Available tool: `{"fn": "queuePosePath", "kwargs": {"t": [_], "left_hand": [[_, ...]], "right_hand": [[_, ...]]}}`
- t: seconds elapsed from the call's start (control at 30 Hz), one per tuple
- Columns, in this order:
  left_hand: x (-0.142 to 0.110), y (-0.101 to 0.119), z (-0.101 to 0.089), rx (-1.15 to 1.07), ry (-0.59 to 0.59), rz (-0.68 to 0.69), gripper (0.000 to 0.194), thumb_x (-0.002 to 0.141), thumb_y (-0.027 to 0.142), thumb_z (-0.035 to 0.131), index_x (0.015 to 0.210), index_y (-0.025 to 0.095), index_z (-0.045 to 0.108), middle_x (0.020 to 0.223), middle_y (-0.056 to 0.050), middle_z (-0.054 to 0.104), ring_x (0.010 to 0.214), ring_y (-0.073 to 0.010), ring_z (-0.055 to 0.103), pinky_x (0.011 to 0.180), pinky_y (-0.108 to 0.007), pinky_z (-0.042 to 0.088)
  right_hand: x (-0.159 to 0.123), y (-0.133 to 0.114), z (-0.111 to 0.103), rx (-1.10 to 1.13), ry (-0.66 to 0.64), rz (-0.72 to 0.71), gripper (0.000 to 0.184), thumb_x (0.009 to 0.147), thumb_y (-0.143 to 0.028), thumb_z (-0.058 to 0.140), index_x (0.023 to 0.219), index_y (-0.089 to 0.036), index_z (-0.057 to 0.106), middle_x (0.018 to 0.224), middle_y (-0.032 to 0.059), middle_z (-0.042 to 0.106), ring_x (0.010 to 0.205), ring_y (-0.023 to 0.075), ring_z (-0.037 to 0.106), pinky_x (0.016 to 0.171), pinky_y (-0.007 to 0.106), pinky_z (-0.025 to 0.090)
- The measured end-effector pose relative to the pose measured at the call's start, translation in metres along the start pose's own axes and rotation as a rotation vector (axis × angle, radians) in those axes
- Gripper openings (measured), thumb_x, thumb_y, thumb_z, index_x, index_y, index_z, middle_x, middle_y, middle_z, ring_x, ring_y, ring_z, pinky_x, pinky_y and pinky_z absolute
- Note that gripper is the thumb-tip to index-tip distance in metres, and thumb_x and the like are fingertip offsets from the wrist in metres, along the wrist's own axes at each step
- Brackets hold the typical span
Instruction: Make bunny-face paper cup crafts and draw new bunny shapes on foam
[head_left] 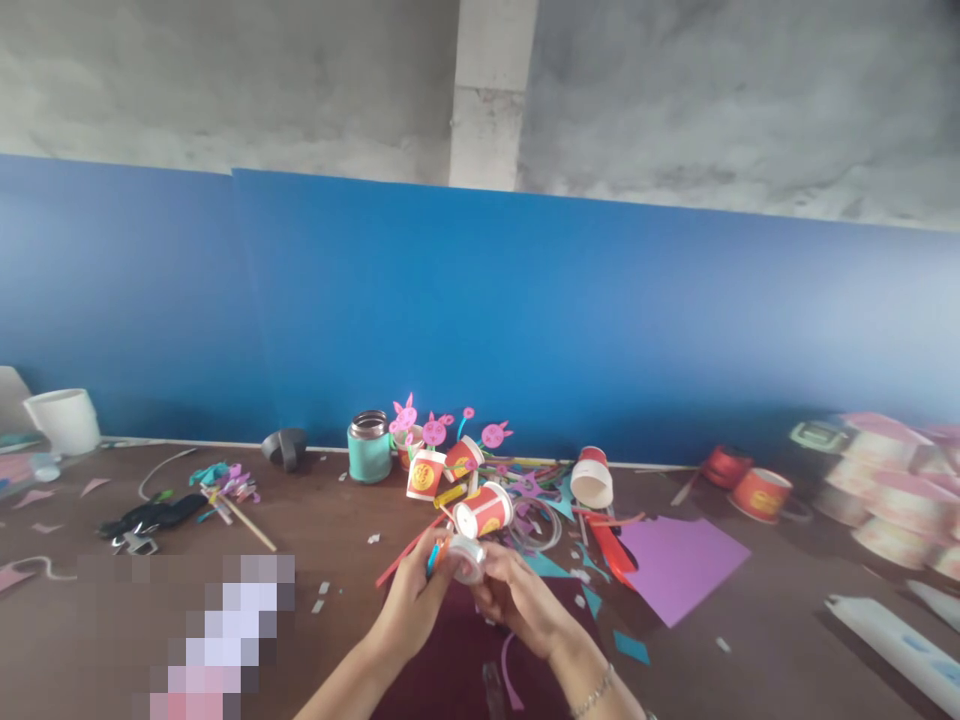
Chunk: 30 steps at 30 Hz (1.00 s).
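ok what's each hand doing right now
Left hand: closed on a round whitish tape roll, small blue-and-orange piece by its fingers.
Right hand: at the roll's other side, grip can't be told.

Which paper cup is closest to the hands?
The tipped-over red and white cup, just beyond the left hand and right hand. All the other paper cups are farther away.

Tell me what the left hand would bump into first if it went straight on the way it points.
The left hand, holding a tape roll with the right hand, would probably meet the tipped red cup first, though depth is unclear.
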<state>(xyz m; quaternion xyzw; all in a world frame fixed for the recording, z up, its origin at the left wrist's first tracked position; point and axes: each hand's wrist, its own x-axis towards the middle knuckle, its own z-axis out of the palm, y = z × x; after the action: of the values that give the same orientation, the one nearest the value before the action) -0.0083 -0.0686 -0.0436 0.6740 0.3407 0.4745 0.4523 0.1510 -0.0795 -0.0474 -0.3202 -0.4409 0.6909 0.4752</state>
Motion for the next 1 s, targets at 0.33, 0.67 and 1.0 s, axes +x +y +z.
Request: {"fn": "queuePosePath", "kwargs": {"t": [0.33,0.67,1.0], "left_hand": [[0.0,-0.012,-0.011,0.242,-0.085,0.113,0.035,0.082,0.013,0.049,0.114,0.023,0.059,0.105,-0.005,0.068,0.092,-0.0199,0.063,0.082,-0.025,0.045],[-0.001,-0.007,-0.009,0.266,-0.054,0.161,0.028,0.085,0.021,0.049,0.111,0.021,0.061,0.093,-0.004,0.069,0.077,-0.0167,0.062,0.077,-0.025,0.047],[0.002,-0.01,-0.001,0.02,0.023,0.087,0.028,0.087,0.035,0.051,0.104,0.015,0.061,0.081,-0.005,0.067,0.073,-0.0167,0.059,0.074,-0.026,0.047]], "right_hand": [[-0.003,-0.004,0.002,-0.206,0.096,-0.047,0.021,0.074,-0.036,0.064,0.07,-0.016,0.065,0.044,-0.0075,0.034,0.044,0.0067,0.026,0.044,0.022,0.02],[-0.001,-0.006,0.001,-0.143,0.084,-0.026,0.025,0.068,-0.036,0.072,0.067,-0.014,0.059,0.046,-0.0091,0.031,0.043,0.0039,0.019,0.043,0.022,0.014],[-0.005,-0.011,0.0,-0.174,0.01,0.026,0.017,0.075,-0.034,0.054,0.075,-0.017,0.055,0.044,-0.0039,0.055,0.032,0.0053,0.036,0.034,0.018,0.016]]}}
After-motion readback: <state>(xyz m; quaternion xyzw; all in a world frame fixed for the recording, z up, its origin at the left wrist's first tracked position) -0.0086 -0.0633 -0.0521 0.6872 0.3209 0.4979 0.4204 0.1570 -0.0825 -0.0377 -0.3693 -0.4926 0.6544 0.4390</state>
